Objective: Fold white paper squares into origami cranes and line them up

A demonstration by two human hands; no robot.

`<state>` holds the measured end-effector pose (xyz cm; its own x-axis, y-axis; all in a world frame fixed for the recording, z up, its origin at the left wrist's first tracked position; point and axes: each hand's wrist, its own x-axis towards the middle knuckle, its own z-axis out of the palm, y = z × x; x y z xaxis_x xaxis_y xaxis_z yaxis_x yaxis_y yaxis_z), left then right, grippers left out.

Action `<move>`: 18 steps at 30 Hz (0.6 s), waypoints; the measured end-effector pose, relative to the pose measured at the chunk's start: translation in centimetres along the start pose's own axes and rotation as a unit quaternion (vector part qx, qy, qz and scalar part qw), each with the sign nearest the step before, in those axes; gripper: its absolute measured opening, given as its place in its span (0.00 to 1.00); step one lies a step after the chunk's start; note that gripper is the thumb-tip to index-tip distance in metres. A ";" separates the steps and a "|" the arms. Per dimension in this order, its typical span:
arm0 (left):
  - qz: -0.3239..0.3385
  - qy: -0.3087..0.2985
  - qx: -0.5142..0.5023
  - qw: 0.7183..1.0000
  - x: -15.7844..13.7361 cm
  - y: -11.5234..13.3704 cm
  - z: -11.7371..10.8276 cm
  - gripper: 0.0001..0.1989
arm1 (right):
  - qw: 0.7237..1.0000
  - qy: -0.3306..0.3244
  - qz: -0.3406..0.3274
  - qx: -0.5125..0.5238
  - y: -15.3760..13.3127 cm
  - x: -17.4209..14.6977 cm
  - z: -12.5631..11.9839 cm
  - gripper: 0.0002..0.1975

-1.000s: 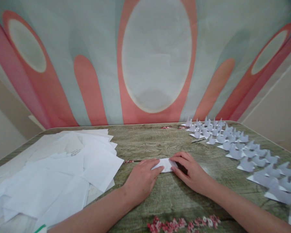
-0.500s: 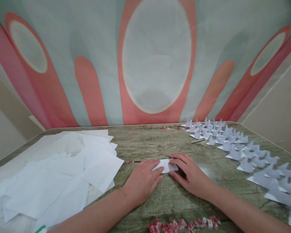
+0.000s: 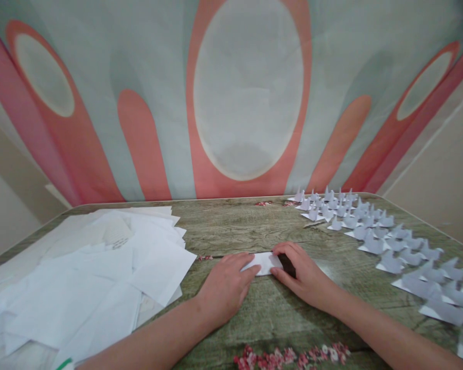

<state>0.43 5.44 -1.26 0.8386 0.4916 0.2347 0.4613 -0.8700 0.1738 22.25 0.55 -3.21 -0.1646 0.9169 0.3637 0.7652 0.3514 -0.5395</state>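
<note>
A small folded white paper (image 3: 266, 263) lies on the wood-patterned tabletop in front of me, between my two hands. My left hand (image 3: 229, 280) grips its left end, thumb along the near side and fingers at the far side. At the right end, my right hand (image 3: 299, 272) has its thumb on the near corner and bent fingertips at the far corner, with a dark gap under the palm. Parts of the paper's left end are hidden under my left fingers.
Loose white paper sheets (image 3: 88, 277) are heaped on the left of the table (image 3: 224, 226). Several rows of folded paper birds (image 3: 372, 241) stand along the right side. Behind the table rises a wall covering (image 3: 158, 61) with pink and grey shapes.
The fingers of my right hand have lifted and shifted slightly right, showing more of the paper's right end. My left hand stays nearly still on the paper.
</note>
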 end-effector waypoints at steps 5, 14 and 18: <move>0.006 -0.002 -0.021 1.000 0.0 -0.1 0.0 0.17 | 1.000 -0.003 0.012 -0.002 -0.3 0.1 -0.2 0.13; 0.011 -0.016 -0.042 0.999 0.2 -0.2 -0.1 0.19 | 1.000 -0.014 -0.005 -0.001 -0.5 0.2 -0.5 0.12; 0.011 -0.022 -0.044 0.999 0.2 -0.2 -0.1 0.19 | 1.000 -0.016 -0.006 -0.006 -0.4 0.2 -0.4 0.12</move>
<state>0.51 5.69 -1.18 0.8606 0.4690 0.1983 0.4172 -0.8727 0.2535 22.17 0.52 -2.65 -0.1930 0.9184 0.3454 0.7699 0.3600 -0.5270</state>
